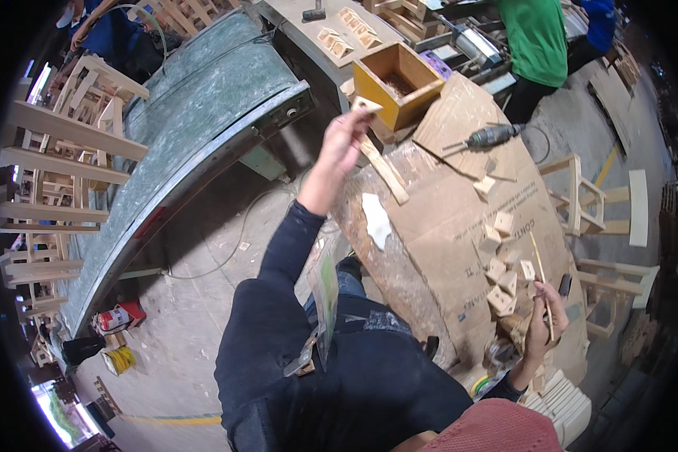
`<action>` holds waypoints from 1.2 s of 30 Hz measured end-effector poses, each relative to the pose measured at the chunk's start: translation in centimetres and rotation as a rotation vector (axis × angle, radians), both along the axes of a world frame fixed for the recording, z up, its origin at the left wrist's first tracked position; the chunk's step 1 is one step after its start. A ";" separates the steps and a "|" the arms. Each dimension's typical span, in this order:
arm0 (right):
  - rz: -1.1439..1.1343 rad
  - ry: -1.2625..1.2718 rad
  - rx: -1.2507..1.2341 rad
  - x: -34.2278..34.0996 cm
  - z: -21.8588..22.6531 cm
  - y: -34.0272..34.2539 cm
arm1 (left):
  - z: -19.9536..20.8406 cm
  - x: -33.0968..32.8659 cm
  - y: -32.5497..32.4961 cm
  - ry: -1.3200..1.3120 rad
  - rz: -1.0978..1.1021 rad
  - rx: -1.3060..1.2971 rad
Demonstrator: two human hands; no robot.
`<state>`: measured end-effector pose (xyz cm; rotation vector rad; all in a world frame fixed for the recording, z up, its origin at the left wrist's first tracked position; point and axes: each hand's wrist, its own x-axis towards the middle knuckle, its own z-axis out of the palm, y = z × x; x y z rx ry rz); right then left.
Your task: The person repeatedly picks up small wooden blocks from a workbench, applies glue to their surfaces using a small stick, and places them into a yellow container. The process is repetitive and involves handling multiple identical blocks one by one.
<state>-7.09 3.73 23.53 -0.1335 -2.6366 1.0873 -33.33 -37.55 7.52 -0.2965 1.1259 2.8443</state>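
My left hand (pixel 342 142) is raised at the far left end of the cardboard-covered table, fingers closed on a small pale wooden block (pixel 368 105) with a dark hole in it. The block is beside the near corner of a yellow wooden box (pixel 393 84). My right hand (pixel 539 325), at the right side of the table, grips a thin stick (pixel 541 265) pointing away from me. Just left of that hand lie several small wooden corner blocks (pixel 502 298) with drilled holes. A flat wooden strip (pixel 384 172) lies below my left hand.
A corded power drill (pixel 493 136) rests on cardboard (pixel 437 218) at the table's far side. A white scrap (pixel 377 221) lies near the left edge. A green-topped bench (pixel 203 90) stands left, with wooden frames beyond. A person in green (pixel 535 41) stands at the back right.
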 end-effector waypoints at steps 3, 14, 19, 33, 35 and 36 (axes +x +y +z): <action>-0.049 -0.043 -0.039 -4.1 -0.5 -2.8 | -1.4 -9.0 -3.9 -0.035 0.179 0.010; -0.073 -0.206 0.063 -11.6 -3.0 -7.3 | -11.7 -30.7 -7.1 -0.329 0.020 -0.476; -0.127 -0.194 0.068 -14.1 -3.0 -9.2 | -13.6 -34.0 -8.1 -0.402 0.253 -0.778; -0.108 -0.184 0.154 -15.3 -2.3 -10.6 | -12.1 -30.5 -9.8 -0.225 0.467 -1.664; -0.153 -0.185 0.126 -14.4 -2.1 -10.5 | -13.4 -28.9 -11.0 -0.166 0.542 -1.606; -0.177 -0.193 0.113 -13.9 -2.1 -10.5 | -13.6 -27.4 -11.4 -0.094 0.536 -1.548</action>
